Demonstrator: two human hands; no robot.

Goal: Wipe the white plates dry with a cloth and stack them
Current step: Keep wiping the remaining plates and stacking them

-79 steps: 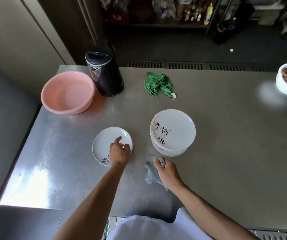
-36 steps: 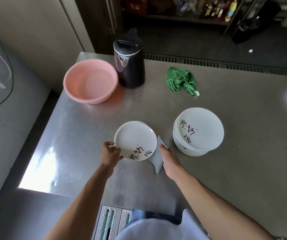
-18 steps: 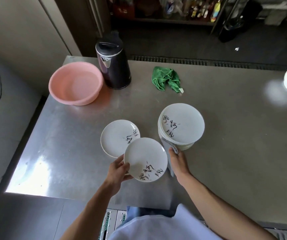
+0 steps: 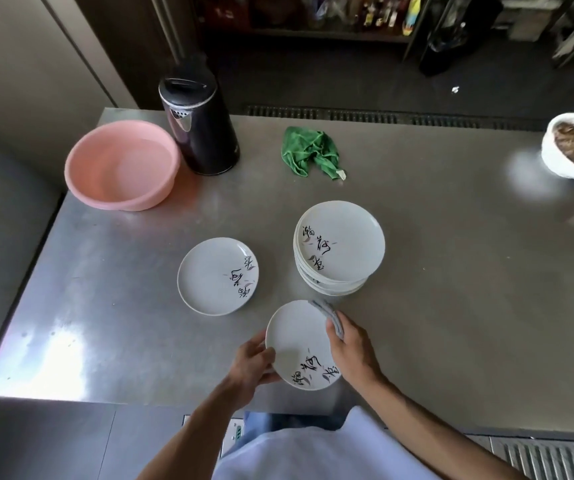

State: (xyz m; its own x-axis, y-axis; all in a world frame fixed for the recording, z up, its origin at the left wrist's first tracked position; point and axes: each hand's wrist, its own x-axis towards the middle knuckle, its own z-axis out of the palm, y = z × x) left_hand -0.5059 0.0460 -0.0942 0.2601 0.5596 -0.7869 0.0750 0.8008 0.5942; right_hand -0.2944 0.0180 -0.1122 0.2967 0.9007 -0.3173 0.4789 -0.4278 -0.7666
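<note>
- Fingers [image 4: 266, 356] of left hand [image 4: 252, 370] curled round left rim of small round white plate with black brush lettering [image 4: 296, 344], gripping it.
- Fingers of right hand [image 4: 353, 353] bent, pinching folded grey cloth [image 4: 330, 313] against that plate's right rim.
- Held plate is over near edge of steel table [image 4: 105, 306], just in front of stack of matching plates [image 4: 339, 247].
- Single matching plate [image 4: 218, 276] lies flat on table, left of stack, apart from it.
</note>
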